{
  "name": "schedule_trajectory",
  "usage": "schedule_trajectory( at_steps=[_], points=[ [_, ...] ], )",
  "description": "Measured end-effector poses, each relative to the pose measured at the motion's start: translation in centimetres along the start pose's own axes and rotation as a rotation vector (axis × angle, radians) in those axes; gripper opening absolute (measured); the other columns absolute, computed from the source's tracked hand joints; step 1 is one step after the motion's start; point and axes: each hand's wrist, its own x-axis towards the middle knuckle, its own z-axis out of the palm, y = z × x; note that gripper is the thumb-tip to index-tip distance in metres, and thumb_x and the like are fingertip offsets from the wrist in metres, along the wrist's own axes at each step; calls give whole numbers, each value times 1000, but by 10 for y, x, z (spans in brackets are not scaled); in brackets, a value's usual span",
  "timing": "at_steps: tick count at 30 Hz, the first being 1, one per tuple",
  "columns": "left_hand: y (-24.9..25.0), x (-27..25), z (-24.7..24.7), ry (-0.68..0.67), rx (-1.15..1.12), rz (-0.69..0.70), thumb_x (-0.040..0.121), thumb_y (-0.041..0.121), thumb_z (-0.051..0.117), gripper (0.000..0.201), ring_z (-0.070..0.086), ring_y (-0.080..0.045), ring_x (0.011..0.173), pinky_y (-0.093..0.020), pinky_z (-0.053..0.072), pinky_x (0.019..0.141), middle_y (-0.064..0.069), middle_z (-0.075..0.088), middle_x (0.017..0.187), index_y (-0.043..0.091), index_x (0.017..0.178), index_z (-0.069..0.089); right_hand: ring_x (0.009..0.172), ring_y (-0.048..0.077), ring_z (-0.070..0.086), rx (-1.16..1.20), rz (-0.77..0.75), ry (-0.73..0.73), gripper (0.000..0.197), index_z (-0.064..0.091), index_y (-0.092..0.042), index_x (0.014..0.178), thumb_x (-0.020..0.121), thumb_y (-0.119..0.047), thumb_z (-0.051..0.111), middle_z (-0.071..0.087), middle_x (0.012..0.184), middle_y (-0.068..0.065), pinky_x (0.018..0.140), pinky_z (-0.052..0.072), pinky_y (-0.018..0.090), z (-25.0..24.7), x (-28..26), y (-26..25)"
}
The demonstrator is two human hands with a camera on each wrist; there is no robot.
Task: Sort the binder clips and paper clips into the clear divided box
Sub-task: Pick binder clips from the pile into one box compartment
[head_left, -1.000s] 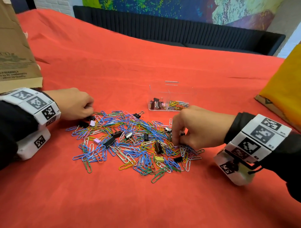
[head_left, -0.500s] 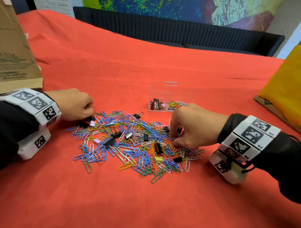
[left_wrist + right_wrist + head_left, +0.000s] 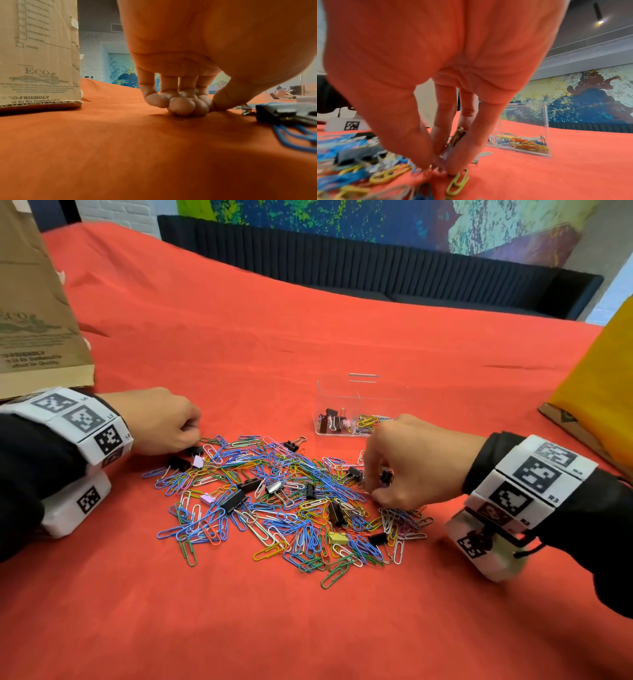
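Observation:
A heap of coloured paper clips point(image 3: 274, 508) mixed with black and pastel binder clips point(image 3: 233, 501) lies on the red cloth. Behind it stands the clear divided box point(image 3: 342, 392), with binder clips point(image 3: 330, 421) in its left cell and paper clips point(image 3: 371, 421) in its right. My right hand point(image 3: 371, 491) hovers over the heap's right side, fingers curled down. It holds a black binder clip point(image 3: 386, 476) while its fingertips point(image 3: 452, 171) touch the pile. My left hand point(image 3: 191, 436) rests as a fist at the heap's left edge, its fingertips point(image 3: 181, 106) on the cloth, with nothing visible in it.
A brown cardboard box point(image 3: 34, 320) stands at the far left, close behind my left wrist. A yellow bag on cardboard point(image 3: 603, 392) sits at the right edge. A dark sofa point(image 3: 376, 268) runs along the back. Red cloth point(image 3: 308, 628) stretches in front of the heap.
My right hand has shifted up and left across the heap toward the box, and a black binder clip now shows between its fingers. The left hand has stayed put.

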Motion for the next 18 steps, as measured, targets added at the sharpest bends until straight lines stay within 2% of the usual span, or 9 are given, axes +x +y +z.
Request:
schedule_trajectory(
  at_steps=[5,12,18],
  points=[
    [0,0,0,0,-2,1,87,38,47,27,55,-25,69,-34,50,72,1,64,71,19,69,51,70,5,66,57,42,35,8,76,-25,73,68,-26,70,72,70,-10,71,54,25,-18,-9,6],
    [1,-2,-3,-1,-5,-14,87,38,46,27,54,-24,69,-34,50,72,1,63,70,19,68,50,70,1,67,104,81,68,12,79,-29,77,73,-23,69,72,68,-14,67,50,15,-35,-7,14],
    [3,-2,-3,-6,-12,-5,88,37,46,26,56,-25,72,-34,50,74,0,65,76,20,69,50,70,-2,68,135,88,32,16,77,-32,77,75,-20,67,73,67,-12,75,55,23,-38,-1,17]
  ],
)
